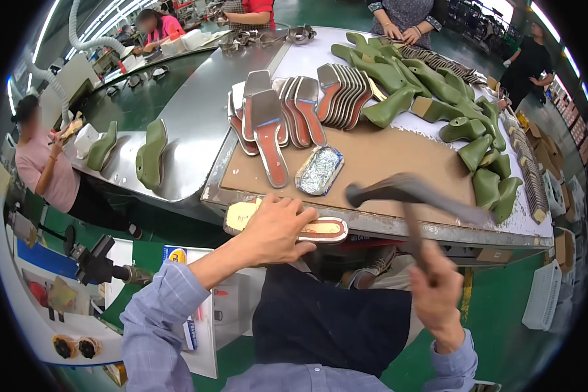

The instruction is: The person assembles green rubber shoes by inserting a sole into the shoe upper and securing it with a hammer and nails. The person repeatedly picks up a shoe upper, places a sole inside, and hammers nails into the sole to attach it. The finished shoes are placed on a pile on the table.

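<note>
My left hand [274, 228] grips a long sole-shaped shoe piece [328, 228], fingers over its top and thumb at the near side. The piece lies at the table's front edge, pale yellow at its left part, with a reddish-brown strip and light rim at its right. What is beneath it is hidden. My right hand [436, 287] is closed round the handle of a hammer [408, 191], raised to the right and smeared by motion. Just beyond my left hand sits a small open pack of nails [319, 171]. Grey-and-brown insoles [268, 134] lie piled behind it.
Many green shoe lasts [438, 78] heap across the right of the table [398, 150]. Two more pieces on green lasts [152, 153] stand on the metal bench [189, 124] at left. Other people work around the tables. A white crate [542, 297] stands at right.
</note>
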`<state>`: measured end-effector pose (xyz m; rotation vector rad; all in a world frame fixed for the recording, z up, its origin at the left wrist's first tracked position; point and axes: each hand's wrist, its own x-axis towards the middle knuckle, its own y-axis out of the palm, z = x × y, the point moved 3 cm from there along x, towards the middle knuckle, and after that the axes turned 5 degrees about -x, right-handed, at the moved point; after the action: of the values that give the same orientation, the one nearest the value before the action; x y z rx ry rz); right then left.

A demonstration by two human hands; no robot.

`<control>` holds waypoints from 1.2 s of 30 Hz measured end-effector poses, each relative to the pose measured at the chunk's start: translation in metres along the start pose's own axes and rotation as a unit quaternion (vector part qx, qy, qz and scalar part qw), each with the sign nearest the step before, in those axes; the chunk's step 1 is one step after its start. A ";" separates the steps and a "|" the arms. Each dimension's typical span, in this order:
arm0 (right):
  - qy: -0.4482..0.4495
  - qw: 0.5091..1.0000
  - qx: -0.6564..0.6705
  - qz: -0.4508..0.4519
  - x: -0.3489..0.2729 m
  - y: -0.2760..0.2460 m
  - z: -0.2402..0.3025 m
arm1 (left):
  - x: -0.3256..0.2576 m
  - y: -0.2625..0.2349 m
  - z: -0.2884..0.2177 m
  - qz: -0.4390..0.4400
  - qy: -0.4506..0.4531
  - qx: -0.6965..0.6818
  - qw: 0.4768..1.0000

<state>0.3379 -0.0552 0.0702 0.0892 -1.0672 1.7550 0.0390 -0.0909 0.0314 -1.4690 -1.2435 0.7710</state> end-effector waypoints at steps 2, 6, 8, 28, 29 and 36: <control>0.011 0.970 0.229 -0.081 -0.019 -0.013 -0.005 | 0.003 0.000 -0.001 -0.003 0.007 0.000 1.000; -0.008 0.995 -0.007 0.096 -0.004 0.028 -0.005 | 0.008 0.000 -0.001 0.013 -0.001 -0.004 1.000; 0.020 0.996 -0.015 0.087 -0.001 0.019 -0.002 | 0.011 -0.001 -0.001 0.021 -0.006 -0.002 1.000; 0.300 0.952 0.051 -0.013 -0.037 -0.001 -0.061 | -0.176 -0.079 0.391 -0.108 -0.643 0.204 0.730; 0.272 0.961 0.049 -0.023 -0.038 0.003 -0.058 | -0.202 -0.077 0.404 -0.124 -0.668 0.140 0.720; 0.087 0.953 0.277 -0.082 0.016 0.066 -0.019 | -0.066 -0.047 0.295 -0.445 -0.270 -0.792 0.319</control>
<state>0.2855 -0.0355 0.0268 0.3541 -0.4055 1.8248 -0.2625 -0.0705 -0.0138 -1.1241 -3.3041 -1.4704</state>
